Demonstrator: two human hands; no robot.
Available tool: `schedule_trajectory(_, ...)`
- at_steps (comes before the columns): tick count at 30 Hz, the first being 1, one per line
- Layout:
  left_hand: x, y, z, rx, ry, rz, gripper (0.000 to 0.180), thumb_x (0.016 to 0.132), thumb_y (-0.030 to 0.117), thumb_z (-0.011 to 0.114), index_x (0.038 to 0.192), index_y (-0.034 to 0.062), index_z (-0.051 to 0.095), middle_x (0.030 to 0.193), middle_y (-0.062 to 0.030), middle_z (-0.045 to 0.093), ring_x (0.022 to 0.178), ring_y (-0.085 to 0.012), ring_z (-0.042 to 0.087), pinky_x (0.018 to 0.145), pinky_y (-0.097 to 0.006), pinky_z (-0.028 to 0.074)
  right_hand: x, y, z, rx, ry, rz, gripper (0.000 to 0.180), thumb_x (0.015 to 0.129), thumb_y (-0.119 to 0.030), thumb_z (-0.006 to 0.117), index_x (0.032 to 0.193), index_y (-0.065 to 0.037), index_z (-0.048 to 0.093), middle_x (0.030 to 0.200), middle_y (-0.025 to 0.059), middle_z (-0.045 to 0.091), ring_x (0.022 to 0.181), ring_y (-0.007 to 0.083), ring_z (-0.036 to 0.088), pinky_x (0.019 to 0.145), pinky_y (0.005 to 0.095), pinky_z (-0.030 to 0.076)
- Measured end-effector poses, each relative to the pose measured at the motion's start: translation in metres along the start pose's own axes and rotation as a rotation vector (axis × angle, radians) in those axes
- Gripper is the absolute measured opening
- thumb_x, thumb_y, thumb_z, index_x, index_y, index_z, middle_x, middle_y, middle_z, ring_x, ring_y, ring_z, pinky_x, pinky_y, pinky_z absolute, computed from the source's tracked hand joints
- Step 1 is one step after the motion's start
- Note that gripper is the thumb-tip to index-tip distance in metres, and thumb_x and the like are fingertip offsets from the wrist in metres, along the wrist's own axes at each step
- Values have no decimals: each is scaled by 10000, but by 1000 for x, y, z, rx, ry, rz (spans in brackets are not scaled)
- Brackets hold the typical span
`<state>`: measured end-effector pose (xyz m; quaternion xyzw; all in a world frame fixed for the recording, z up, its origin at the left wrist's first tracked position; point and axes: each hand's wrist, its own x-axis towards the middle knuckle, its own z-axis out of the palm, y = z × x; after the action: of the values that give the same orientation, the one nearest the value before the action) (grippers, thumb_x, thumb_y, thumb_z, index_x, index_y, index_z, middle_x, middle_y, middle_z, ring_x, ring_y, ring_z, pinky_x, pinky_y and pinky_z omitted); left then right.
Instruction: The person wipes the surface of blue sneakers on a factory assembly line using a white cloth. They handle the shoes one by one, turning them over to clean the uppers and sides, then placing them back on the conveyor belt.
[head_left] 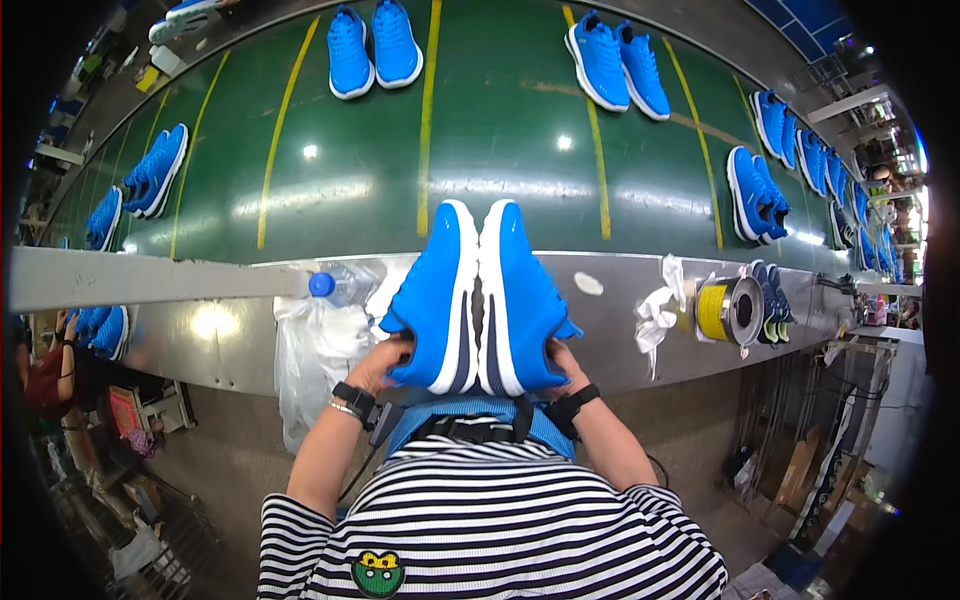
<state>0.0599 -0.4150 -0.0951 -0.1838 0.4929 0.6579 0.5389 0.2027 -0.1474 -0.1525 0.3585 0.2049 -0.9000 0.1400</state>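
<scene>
Two blue sneakers with white soles are held up in front of me, turned on their sides with the soles facing each other and the toes pointing away. My left hand (386, 362) grips the left sneaker (428, 295) at its heel opening, fingers partly inside and hidden. At the heel opening of the right sneaker (522, 300), my right hand (566, 366) is closed in the same way, its fingers mostly out of sight. The soles nearly touch along their length, with a thin dark gap between them.
A green conveyor belt (370, 190) with yellow lines carries several pairs of blue sneakers (349, 52). On the metal ledge (600, 345) are a plastic bottle (345, 284), a plastic bag (300, 350), crumpled tissue (655, 318), a yellow-labelled can (712, 311) and dark shoes (772, 300). A pale beam (150, 277) crosses at left.
</scene>
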Motion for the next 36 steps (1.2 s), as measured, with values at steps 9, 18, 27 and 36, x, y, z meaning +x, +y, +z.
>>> schedule_trajectory(9, -4, 9, 1, 194, 28, -42, 324, 712, 1, 554, 1035, -8, 556, 971, -89, 604, 823, -174, 597, 730, -285, 493, -1, -15, -8, -249, -29, -113, 376, 894, -196, 480, 1225, -20, 448, 1179, 121, 522, 1024, 206, 528, 916, 333, 418)
schedule_trajectory(18, -13, -7, 12, 599, 206, 699, 724, 690, 44, 563, 1343, 27, 250, 1212, -162, 390, 1110, -267, 412, 972, -345, 322, -33, -52, 37, -842, -16, -576, 522, 849, -203, 553, 1301, -16, 369, 1183, 65, 511, 1034, 146, 494, 940, 289, 355)
schedule_trajectory(27, -23, -2, 47, 1126, 700, 862, 883, 560, 140, 662, 1308, -41, 228, 1100, -232, 323, 1029, -377, 369, 907, -412, 337, -56, -40, 68, -1578, 459, -931, 763, 596, -88, 622, 1306, -52, 347, 1154, 186, 394, 1074, 334, 379, 946, 424, 287)
schedule_trajectory(36, -12, -6, 28, 996, 516, 696, 680, 714, 271, 693, 1252, -19, 397, 1049, -189, 413, 972, -292, 444, 855, -349, 383, -47, -24, 73, -1497, 361, -914, 668, 705, -240, 705, 1234, 25, 396, 1096, 168, 445, 1023, 272, 470, 895, 356, 381)
